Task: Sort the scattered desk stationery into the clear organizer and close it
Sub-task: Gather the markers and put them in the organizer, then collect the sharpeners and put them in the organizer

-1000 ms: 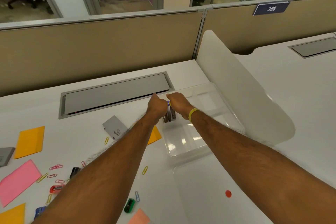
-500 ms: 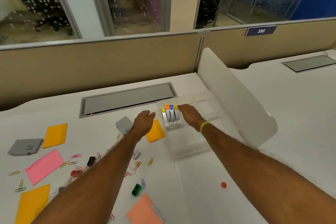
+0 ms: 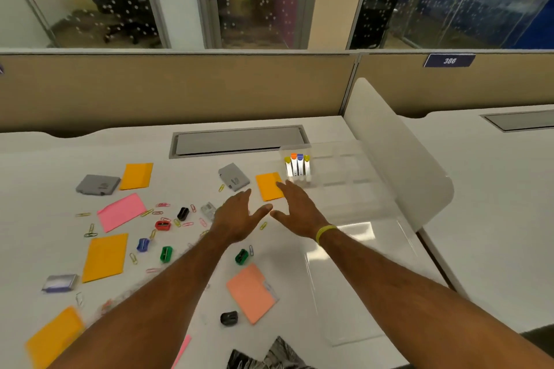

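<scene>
Above the desk — both hands empty.

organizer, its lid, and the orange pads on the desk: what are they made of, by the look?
Clear organizer: looks like rigid transparent plastic; the desk shows through its walls and dividers.
Lid: probably the same clear plastic, glossy; it mirrors ceiling lights.
Orange pads: likely paper sticky notes; flat, matte, square-cut. Too far to confirm.
Both hands, left and right, are open and empty.

1. Even, bright overhead light fills the scene; shadows stay faint.
2. White glare patches sit on the clear lid.
3. Wide-angle distortion bends the partition edges.
4. Both forearms look slightly motion-blurred.
</scene>
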Tool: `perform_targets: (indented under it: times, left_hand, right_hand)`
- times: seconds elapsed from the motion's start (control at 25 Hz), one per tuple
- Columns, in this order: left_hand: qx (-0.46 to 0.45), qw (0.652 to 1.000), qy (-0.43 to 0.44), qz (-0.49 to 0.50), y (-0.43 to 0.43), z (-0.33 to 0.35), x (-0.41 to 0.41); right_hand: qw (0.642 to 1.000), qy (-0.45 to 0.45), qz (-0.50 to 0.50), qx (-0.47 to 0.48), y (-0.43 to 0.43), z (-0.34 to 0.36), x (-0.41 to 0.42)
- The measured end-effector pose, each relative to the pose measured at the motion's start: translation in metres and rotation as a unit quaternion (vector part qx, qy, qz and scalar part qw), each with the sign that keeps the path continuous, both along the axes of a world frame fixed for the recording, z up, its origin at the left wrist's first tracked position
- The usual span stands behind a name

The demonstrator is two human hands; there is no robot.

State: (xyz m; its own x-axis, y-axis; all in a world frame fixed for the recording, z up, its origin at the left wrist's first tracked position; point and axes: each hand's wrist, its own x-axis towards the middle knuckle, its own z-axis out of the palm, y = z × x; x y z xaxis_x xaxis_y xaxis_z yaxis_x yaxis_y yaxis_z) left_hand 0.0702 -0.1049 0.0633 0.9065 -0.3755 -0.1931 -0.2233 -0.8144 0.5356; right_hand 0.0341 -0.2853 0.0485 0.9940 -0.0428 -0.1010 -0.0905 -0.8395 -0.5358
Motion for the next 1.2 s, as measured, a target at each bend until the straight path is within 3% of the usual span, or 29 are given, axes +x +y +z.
perform_targets:
  times: [0.16, 0.44, 0.64, 0.8, 1.0, 1.2]
  left_hand:
    - [0.081, 0.996, -0.035, -0.007, 0.04, -0.023, -0.027]
    - [0.13, 0.991, -0.024, -0.003, 0.109, -0.066, -0.078]
    - [0.142, 0.989, -0.035, -0.014, 0.134, -0.08, -0.094]
    - [0.123, 0.991, -0.055, -0.027, 0.142, -0.083, -0.097]
    - [0.106, 0.991, -0.069, -0.043, 0.149, -0.087, -0.097]
    - [0.047, 0.994, -0.09, -0.043, 0.155, -0.083, -0.097]
  right_hand:
    - [0.996, -0.035, 0.038, -0.066, 0.024, -0.013, -0.024]
    - [0.995, 0.04, 0.066, -0.062, 0.066, -0.048, -0.07]
    - [0.99, 0.045, 0.117, -0.064, 0.094, -0.061, -0.09]
    - [0.988, -0.004, 0.149, -0.045, 0.107, -0.059, -0.101]
    - [0.956, 0.016, 0.269, -0.113, 0.123, -0.058, -0.11]
    - [0.962, 0.003, 0.254, -0.104, 0.138, -0.055, -0.111]
